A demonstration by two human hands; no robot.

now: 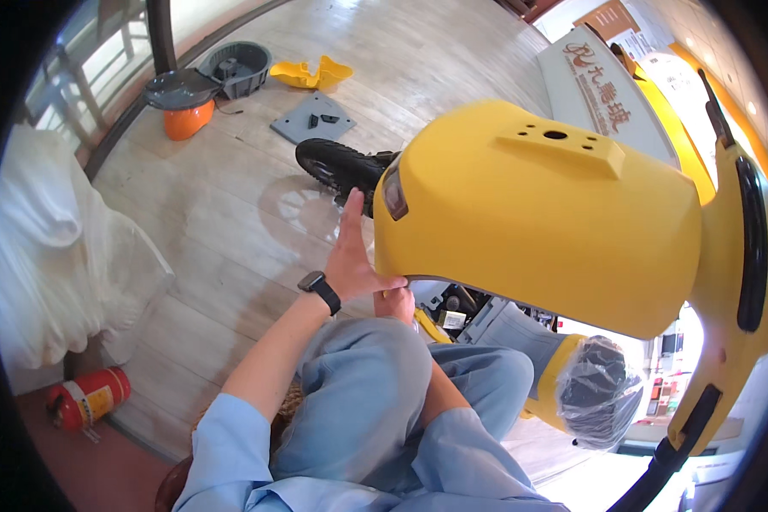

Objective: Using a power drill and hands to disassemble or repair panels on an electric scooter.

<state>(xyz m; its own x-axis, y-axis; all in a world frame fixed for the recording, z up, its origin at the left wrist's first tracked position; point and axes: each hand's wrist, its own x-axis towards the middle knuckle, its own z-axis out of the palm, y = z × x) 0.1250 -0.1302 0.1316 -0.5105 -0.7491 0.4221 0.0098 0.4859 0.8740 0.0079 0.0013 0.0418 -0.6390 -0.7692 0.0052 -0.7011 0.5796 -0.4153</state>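
Note:
A large yellow scooter body panel fills the middle right, with a lamp set in its left end. Against that end, my left hand is open, fingers stretched up beside the lamp and thumb lying along the lower edge. It wears a dark watch on the wrist. Just below, my right hand is closed under the same edge. Its fingertips are partly hidden, and what they hold cannot be made out. A black tyre shows behind the panel's left end.
On the wooden floor are a grey plate with small black parts, a yellow moulded part, a grey tub and an orange helmet. A red fire extinguisher lies lower left. The plastic-wrapped seat and the handlebar are right.

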